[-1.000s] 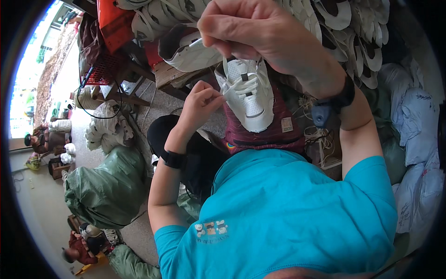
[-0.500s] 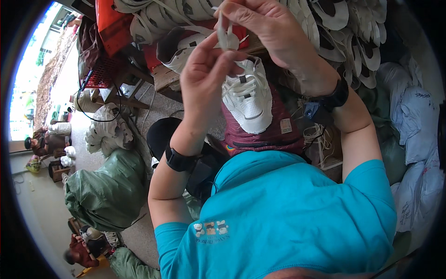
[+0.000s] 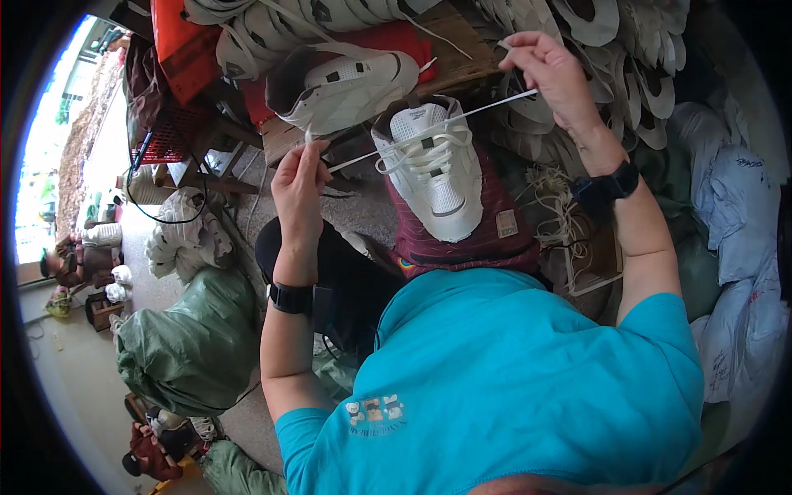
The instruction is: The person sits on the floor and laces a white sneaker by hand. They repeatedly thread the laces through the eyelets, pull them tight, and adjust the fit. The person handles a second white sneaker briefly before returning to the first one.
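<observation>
A white sneaker [image 3: 446, 216] rests on the maroon striped cloth over my lap, its toe pointing toward me. White laces cross its tongue. One shoelace [image 3: 503, 104] is drawn out straight across the shoe's upper part, between my two hands. To the left of the shoe, my left hand [image 3: 300, 188] pinches one end of it, with a short tip standing up above the fingers. My right hand [image 3: 551, 76], raised at the upper right, has its fingers closed on the other end. Each wrist wears a black band.
Another white sneaker [image 3: 351, 87] lies on its side on a wooden bench [image 3: 462, 54], beside a row of white shoes. White shoe parts [image 3: 631, 62] hang at the upper right. Loose laces [image 3: 561, 202] fill a box on the right. Green sacks [image 3: 194, 342] and distant people are at left.
My hands were close together above the shoe, with the lace bunched between them. They have moved apart, left and right, pulling the lace taut. The shoe's tongue is now uncovered.
</observation>
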The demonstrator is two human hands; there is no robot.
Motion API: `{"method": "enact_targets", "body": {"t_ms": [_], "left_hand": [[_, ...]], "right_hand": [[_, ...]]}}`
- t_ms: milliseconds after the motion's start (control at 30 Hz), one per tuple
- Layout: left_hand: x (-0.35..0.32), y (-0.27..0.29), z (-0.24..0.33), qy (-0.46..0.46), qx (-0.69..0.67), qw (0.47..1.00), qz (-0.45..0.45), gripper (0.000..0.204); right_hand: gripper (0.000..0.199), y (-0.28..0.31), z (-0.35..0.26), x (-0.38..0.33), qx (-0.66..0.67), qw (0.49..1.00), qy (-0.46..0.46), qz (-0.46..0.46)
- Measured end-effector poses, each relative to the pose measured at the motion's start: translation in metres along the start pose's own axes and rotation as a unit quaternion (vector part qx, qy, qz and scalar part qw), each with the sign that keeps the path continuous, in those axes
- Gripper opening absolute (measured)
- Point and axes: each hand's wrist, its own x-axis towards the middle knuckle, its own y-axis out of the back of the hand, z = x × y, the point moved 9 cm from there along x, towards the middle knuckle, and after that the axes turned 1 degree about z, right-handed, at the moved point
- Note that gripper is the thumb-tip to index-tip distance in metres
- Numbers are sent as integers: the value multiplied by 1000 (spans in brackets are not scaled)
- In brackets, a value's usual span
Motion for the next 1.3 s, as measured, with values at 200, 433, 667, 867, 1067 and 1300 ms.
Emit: {"method": "enact_targets", "body": {"t_ms": [200,433,667,867,1067,1300], "left_hand": [[3,-34,-8,19,91,994,-58,24],[-8,-46,-27,76,128,986,-77,22],[-8,-47,-39,75,101,989,-82,18],[-2,-46,-41,53,120,989,-72,13],[-1,-44,-37,35,128,990,-48,16],[-1,-53,-11,-106,239,965,-37,14]], "right_hand": [[13,-66,31,-31,-40,988,-71,-129],[6,-79,45,-40,-33,983,-79,-160],[12,-90,-7,-42,-376,912,120,-114],[12,-97,5,-40,-273,948,65,-152],[17,-91,21,-36,-157,980,9,-121],[24,-102,0,-38,-253,947,48,-191]]}}
